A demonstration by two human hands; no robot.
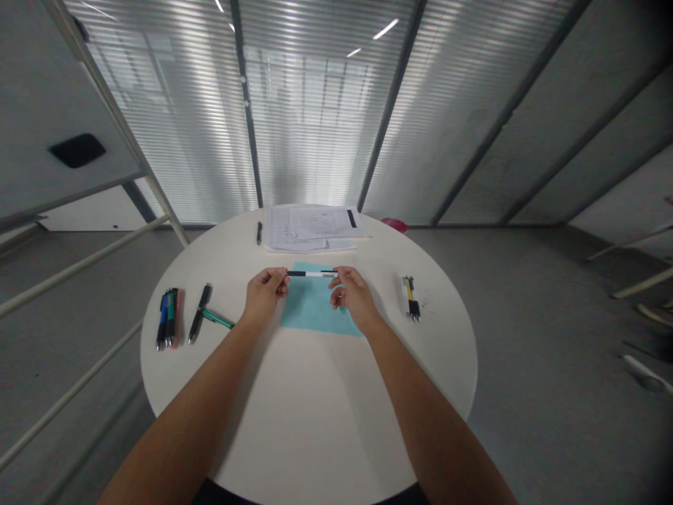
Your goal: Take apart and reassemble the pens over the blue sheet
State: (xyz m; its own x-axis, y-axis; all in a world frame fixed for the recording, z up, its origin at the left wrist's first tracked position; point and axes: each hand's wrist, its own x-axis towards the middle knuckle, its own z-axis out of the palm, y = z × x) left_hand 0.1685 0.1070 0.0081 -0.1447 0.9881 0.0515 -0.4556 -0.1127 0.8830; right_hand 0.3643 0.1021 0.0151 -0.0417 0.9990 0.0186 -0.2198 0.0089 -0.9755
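A black-and-white pen (311, 273) is held level between my two hands, above a light blue sheet (320, 308). My left hand (264, 291) pinches its black end between thumb and fingers. At the other end, by the dark clip, the thumb and index finger of my right hand (355, 294) grip it while the other fingers curl loosely. Left of my left hand, a black pen (199, 313) lies on the table with a green pen (218, 319) beside it.
On the round white table (315, 407), several pens (170, 317) are grouped at the left edge. A few yellow and black pens (411, 299) lie at right. Printed papers (310, 229) and a small dark pen (259, 233) lie at the back. A pale metal frame (105, 242) stands left.
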